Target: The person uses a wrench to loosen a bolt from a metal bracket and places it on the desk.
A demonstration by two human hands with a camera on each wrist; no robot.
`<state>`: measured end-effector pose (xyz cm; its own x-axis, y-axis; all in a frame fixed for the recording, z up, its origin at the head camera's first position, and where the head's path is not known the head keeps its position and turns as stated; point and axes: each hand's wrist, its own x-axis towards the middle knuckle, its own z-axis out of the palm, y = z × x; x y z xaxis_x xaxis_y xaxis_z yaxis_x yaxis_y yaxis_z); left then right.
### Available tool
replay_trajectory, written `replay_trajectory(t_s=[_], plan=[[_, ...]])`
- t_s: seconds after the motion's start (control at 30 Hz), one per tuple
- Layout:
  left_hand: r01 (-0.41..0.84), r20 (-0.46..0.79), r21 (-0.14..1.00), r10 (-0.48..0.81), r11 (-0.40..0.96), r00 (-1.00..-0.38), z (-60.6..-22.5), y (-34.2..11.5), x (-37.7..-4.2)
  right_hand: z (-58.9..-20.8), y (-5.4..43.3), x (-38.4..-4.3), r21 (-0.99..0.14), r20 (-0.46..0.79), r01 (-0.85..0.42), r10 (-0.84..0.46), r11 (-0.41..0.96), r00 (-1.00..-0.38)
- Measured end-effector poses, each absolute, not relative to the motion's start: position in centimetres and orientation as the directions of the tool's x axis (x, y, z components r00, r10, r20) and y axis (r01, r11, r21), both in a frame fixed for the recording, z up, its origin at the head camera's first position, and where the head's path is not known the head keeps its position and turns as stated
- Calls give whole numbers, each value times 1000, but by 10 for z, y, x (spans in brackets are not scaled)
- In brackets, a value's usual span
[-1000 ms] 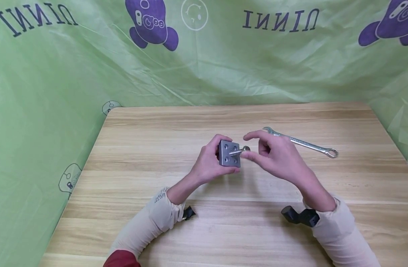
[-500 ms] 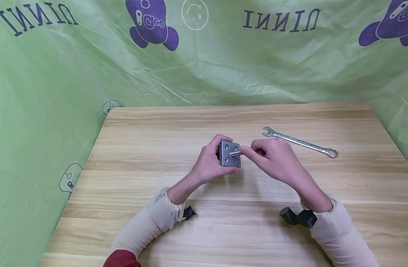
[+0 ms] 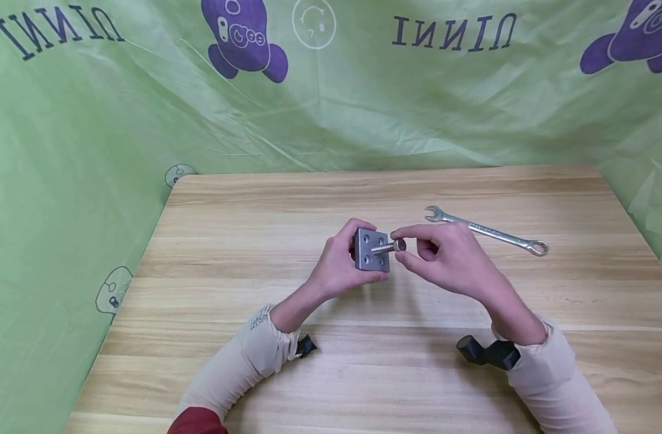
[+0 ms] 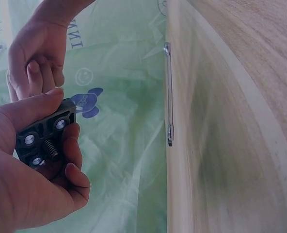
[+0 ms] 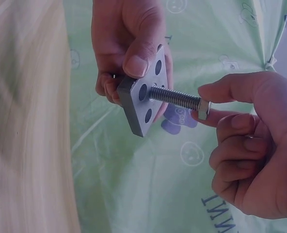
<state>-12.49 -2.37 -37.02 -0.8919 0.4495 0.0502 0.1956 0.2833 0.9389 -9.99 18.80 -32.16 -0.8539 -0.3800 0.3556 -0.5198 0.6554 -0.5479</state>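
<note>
My left hand grips a square grey plate by its edges, thumb on the near side. Holes sit near its corners, and a long threaded bolt stands in the middle hole. In the left wrist view the ribbed underside faces me, with the bolt's threaded end poking through. Thumb and index finger of my right hand pinch the hexagonal bolt head from opposite sides; the other fingers are curled in. Most of the shank shows between head and plate.
A combination wrench lies on the wooden table beyond my right hand. Black camera mounts stick out from both cuffs, the larger one at the right. A green printed curtain closes off the back and sides.
My right fingers curled over the bolt head half a second ago, hiding it; now they are extended again with the head showing between them. My left hand and the plate stay in place.
</note>
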Motion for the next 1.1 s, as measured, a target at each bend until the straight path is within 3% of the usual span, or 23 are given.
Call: replay_trajectory(t_s=[0.33,0.53,0.77,0.9,1.1], plan=[[202,58,941,461,270,-886,-369,-24,-125,-327,188,-103,-527,502,-650,-417,547,-758],[205,63,938,447,278,-892,-369,-24,-125,-323,188,-101,-547,416,-543,-356,637,-837],[201,59,940,445,278,-893,-370,-25,-125,-320,184,-101,-545,207,-327,-254,772,-945],[199,58,940,447,277,-893,-370,-25,-124,-321,182,-101,-529,162,-304,-258,792,-952],[205,63,939,447,276,-892,-371,-25,-125,-325,179,-101,-535,223,-364,-288,762,-931]])
